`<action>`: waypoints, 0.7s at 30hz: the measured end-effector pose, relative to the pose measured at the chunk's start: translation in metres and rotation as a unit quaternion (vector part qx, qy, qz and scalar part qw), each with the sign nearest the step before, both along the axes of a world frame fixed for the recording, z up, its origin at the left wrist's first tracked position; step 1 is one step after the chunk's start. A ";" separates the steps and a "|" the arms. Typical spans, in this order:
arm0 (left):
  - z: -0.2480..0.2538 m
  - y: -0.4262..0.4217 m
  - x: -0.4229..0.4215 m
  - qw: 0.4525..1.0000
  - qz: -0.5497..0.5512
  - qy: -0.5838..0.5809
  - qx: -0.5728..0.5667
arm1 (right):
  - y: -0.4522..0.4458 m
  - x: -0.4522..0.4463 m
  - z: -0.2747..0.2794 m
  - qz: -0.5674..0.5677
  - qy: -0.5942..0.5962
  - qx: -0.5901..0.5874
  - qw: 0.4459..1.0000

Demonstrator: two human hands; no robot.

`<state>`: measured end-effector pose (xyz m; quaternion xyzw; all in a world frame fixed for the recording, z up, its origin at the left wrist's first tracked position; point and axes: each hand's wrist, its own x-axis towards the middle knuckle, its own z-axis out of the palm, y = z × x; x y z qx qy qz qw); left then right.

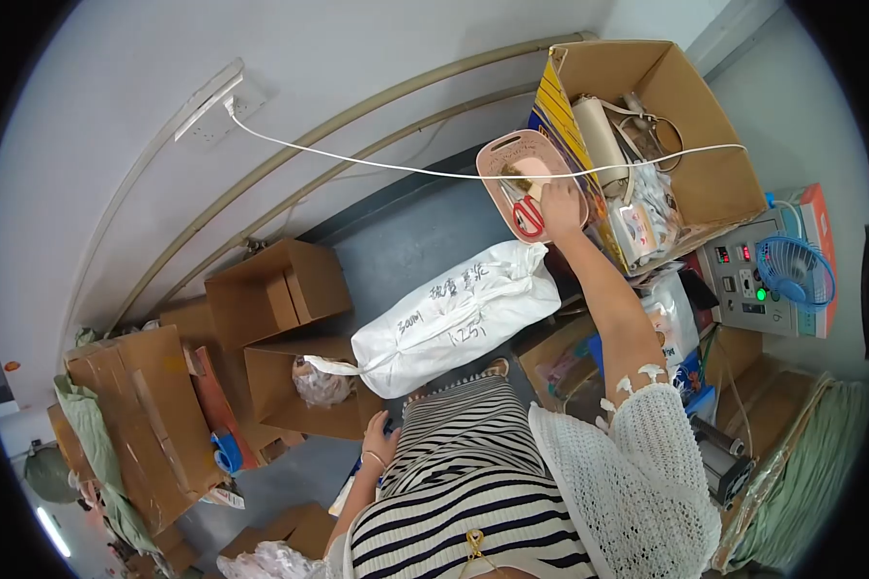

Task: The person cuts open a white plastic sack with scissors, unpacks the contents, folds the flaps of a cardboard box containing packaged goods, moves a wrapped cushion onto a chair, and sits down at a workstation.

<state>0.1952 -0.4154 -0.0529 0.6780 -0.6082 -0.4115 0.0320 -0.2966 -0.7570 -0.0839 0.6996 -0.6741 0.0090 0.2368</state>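
Observation:
My right hand (562,206) reaches into a pink plastic basket (497,154) beside the large open carton. Red-handled scissors (528,216) lie in the basket just left of my fingers, with other small items that I cannot make out. My fingertips are partly hidden, so what they hold, if anything, does not show. Below the basket lies a long white woven sack (454,318) with black handwriting. My left hand (381,440) hangs low near the striped dress, its fingers apart and nothing in them.
A large carton (714,183) at the upper right holds a bag and plastic packets. A white cable (357,162) crosses over the basket. At the right are a control box (743,280) and a blue fan (795,271). Open cartons (278,289) stand at the left.

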 end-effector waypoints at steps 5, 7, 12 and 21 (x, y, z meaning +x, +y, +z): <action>-0.001 -0.005 0.008 0.998 0.031 0.051 0.036 | -0.010 0.028 0.002 -0.076 -0.164 0.333 0.925; -0.002 -0.008 0.013 0.997 0.038 0.057 0.043 | -0.012 0.024 -0.020 -0.084 -0.165 0.322 0.929; -0.006 0.006 0.030 0.991 0.082 0.036 0.102 | -0.017 0.023 -0.040 -0.121 -0.200 0.290 0.928; -0.018 0.001 0.024 0.988 0.029 0.059 0.143 | -0.023 0.026 0.068 -0.151 -0.199 0.418 0.873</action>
